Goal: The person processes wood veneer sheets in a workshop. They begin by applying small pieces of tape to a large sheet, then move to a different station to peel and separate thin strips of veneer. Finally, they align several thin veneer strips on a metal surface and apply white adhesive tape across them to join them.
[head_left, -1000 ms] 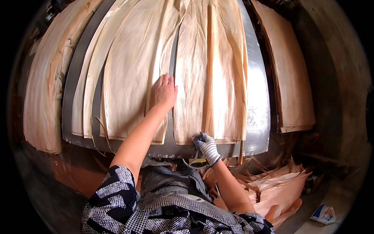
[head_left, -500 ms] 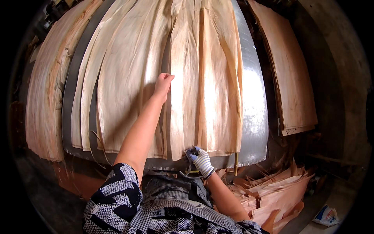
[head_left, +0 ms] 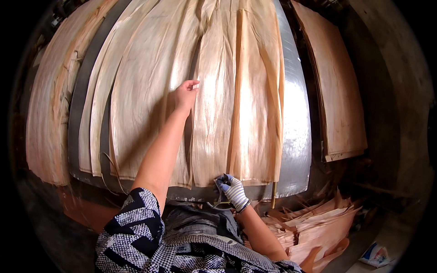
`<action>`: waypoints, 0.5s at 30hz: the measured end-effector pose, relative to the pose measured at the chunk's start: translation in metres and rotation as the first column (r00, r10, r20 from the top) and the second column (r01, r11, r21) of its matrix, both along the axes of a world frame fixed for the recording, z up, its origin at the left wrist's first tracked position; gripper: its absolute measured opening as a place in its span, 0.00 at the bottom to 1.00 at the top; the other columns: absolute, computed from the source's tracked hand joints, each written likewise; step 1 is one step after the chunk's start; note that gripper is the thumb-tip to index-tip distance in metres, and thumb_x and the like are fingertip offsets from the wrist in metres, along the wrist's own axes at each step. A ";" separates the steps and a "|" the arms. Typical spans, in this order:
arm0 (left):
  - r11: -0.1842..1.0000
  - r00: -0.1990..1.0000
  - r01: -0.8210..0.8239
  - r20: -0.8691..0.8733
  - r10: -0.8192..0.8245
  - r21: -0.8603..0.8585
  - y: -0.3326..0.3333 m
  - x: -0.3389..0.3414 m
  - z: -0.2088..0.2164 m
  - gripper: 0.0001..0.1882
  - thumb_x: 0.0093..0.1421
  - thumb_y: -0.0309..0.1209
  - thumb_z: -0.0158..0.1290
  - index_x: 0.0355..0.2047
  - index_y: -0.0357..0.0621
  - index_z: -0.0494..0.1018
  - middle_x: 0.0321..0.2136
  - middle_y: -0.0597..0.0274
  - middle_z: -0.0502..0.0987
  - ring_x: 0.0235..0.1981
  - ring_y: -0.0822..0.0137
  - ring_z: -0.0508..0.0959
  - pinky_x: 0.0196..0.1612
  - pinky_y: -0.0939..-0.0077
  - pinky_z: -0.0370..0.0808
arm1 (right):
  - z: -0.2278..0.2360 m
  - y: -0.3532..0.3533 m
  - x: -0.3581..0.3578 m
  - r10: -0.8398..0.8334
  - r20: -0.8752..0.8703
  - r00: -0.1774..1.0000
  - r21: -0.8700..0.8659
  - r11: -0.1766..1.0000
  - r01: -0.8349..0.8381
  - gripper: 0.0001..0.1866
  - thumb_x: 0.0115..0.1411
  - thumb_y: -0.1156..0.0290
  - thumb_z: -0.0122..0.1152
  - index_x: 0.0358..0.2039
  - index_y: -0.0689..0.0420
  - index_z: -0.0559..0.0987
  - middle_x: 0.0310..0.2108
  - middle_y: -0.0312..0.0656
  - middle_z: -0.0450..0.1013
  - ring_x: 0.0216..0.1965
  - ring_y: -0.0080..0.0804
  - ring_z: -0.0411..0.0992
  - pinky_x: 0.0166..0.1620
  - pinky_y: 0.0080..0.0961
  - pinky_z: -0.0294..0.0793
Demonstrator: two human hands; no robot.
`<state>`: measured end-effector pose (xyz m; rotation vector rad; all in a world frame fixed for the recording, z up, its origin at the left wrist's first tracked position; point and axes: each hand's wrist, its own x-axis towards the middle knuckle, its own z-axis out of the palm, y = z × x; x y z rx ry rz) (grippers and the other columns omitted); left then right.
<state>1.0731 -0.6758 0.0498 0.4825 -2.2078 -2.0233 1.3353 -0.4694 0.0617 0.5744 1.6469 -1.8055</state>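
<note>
Veneer sheet (head_left: 214, 109) is lying rippled, left hand (head_left: 185, 96) pinching its left edge, right hand (head_left: 235, 193) (gloved, near) gripping a dark object (head_left: 225, 178).

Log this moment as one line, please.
left hand: bare, at left edge of pale wood sheet | right hand: gloved, at near edge, holding dark item, kind unclear | beneath: grey metal surface

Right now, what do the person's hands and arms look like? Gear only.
Left hand ungloved. Right hand in a striped glove, white with blue-grey bands, bluish fingers. Short black-and-white patterned sleeves; forearms bare.
</note>
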 end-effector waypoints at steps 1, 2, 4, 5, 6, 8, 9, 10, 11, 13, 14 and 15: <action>0.979 0.998 0.052 -0.027 -0.059 -0.198 -0.001 0.003 0.001 0.09 0.53 0.22 0.47 0.35 0.40 0.72 0.35 0.61 0.74 0.35 0.65 0.74 0.40 0.75 0.71 | 0.001 -0.001 0.000 -0.001 0.025 1.000 -0.011 1.000 0.001 0.05 0.53 0.73 0.57 0.29 0.61 0.75 0.20 0.31 0.69 0.23 0.15 0.64 0.26 0.15 0.67; 0.916 0.991 0.104 -0.042 -0.130 -0.388 0.002 0.007 0.004 0.10 0.53 0.22 0.46 0.36 0.40 0.73 0.38 0.61 0.74 0.37 0.63 0.74 0.43 0.74 0.71 | 0.000 0.001 0.000 -0.013 0.007 1.000 -0.012 1.000 0.013 0.05 0.53 0.73 0.57 0.29 0.61 0.75 0.20 0.31 0.69 0.23 0.15 0.64 0.26 0.15 0.67; 0.702 0.972 0.188 0.025 -0.236 -0.687 0.013 0.016 0.009 0.15 0.56 0.25 0.41 0.43 0.44 0.70 0.45 0.60 0.72 0.46 0.58 0.70 0.49 0.69 0.67 | -0.005 0.004 0.002 -0.035 -0.030 0.999 -0.016 0.999 0.035 0.05 0.53 0.73 0.57 0.30 0.60 0.75 0.20 0.31 0.69 0.23 0.15 0.64 0.26 0.15 0.67; 0.602 0.961 0.156 -0.022 -0.277 -0.783 0.010 0.022 0.006 0.16 0.56 0.26 0.41 0.45 0.46 0.69 0.46 0.60 0.71 0.48 0.58 0.69 0.50 0.68 0.66 | -0.005 0.003 0.003 -0.038 -0.044 0.998 -0.020 0.999 0.037 0.05 0.53 0.73 0.57 0.30 0.60 0.75 0.20 0.31 0.70 0.23 0.15 0.64 0.26 0.15 0.67; 0.493 0.945 0.113 -0.060 -0.323 -0.863 0.006 0.028 0.002 0.17 0.57 0.27 0.40 0.47 0.48 0.68 0.47 0.60 0.70 0.49 0.59 0.67 0.51 0.68 0.65 | -0.006 0.001 0.004 -0.040 -0.057 0.998 -0.024 0.999 0.039 0.05 0.53 0.73 0.57 0.30 0.60 0.75 0.20 0.31 0.70 0.23 0.15 0.64 0.26 0.15 0.67; 0.331 0.923 0.115 -0.022 -0.384 -0.937 0.001 0.041 -0.001 0.21 0.57 0.27 0.40 0.52 0.52 0.63 0.52 0.61 0.64 0.54 0.61 0.62 0.55 0.67 0.60 | -0.007 0.001 0.005 -0.011 -0.105 0.994 0.024 1.000 0.014 0.05 0.53 0.74 0.58 0.29 0.60 0.75 0.20 0.31 0.70 0.23 0.15 0.64 0.27 0.14 0.66; 0.339 0.928 0.108 -0.028 -0.372 -0.935 0.000 0.045 0.000 0.20 0.56 0.27 0.41 0.51 0.51 0.63 0.53 0.61 0.62 0.54 0.62 0.61 0.55 0.67 0.59 | -0.007 0.002 0.005 0.023 -0.137 0.990 0.078 0.997 -0.013 0.05 0.53 0.74 0.58 0.29 0.60 0.75 0.21 0.31 0.70 0.23 0.15 0.64 0.27 0.14 0.66; 0.347 0.933 0.100 -0.033 -0.358 -0.933 -0.002 0.047 0.001 0.20 0.56 0.28 0.42 0.51 0.49 0.63 0.54 0.62 0.61 0.55 0.62 0.61 0.55 0.67 0.59 | -0.008 0.002 0.004 0.060 -0.166 0.984 0.131 0.991 -0.039 0.04 0.52 0.74 0.58 0.29 0.61 0.75 0.21 0.30 0.70 0.24 0.15 0.64 0.27 0.14 0.66; 0.355 0.939 0.099 -0.031 -0.342 -0.930 -0.004 0.054 0.005 0.20 0.56 0.28 0.42 0.51 0.47 0.64 0.55 0.62 0.59 0.55 0.62 0.60 0.56 0.67 0.58 | -0.007 0.002 0.002 0.047 -0.154 0.987 0.115 0.993 -0.029 0.04 0.52 0.74 0.58 0.28 0.61 0.76 0.21 0.30 0.70 0.24 0.14 0.64 0.28 0.14 0.66; 0.305 0.903 0.144 -0.001 -0.429 -0.941 -0.010 0.068 0.006 0.20 0.56 0.32 0.45 0.49 0.44 0.64 0.56 0.65 0.57 0.57 0.63 0.57 0.58 0.62 0.52 | -0.002 0.000 0.004 -0.015 -0.123 0.992 0.074 0.997 0.024 0.04 0.52 0.74 0.58 0.28 0.60 0.76 0.22 0.30 0.70 0.24 0.14 0.64 0.28 0.13 0.65; 0.256 0.879 0.174 0.033 -0.475 -0.951 -0.013 0.075 0.007 0.20 0.55 0.33 0.45 0.49 0.44 0.65 0.57 0.65 0.57 0.58 0.63 0.56 0.58 0.61 0.51 | -0.003 -0.001 0.003 -0.007 -0.141 0.990 0.082 0.996 0.019 0.04 0.52 0.74 0.58 0.29 0.60 0.76 0.22 0.30 0.70 0.24 0.14 0.64 0.28 0.13 0.65; 0.206 0.852 0.201 0.067 -0.519 -0.958 -0.014 0.082 0.008 0.20 0.55 0.34 0.46 0.49 0.44 0.65 0.57 0.66 0.57 0.58 0.63 0.55 0.59 0.59 0.49 | -0.005 0.000 0.004 0.001 -0.160 0.987 0.089 0.996 0.014 0.04 0.52 0.74 0.58 0.29 0.60 0.76 0.22 0.30 0.70 0.24 0.14 0.64 0.28 0.13 0.66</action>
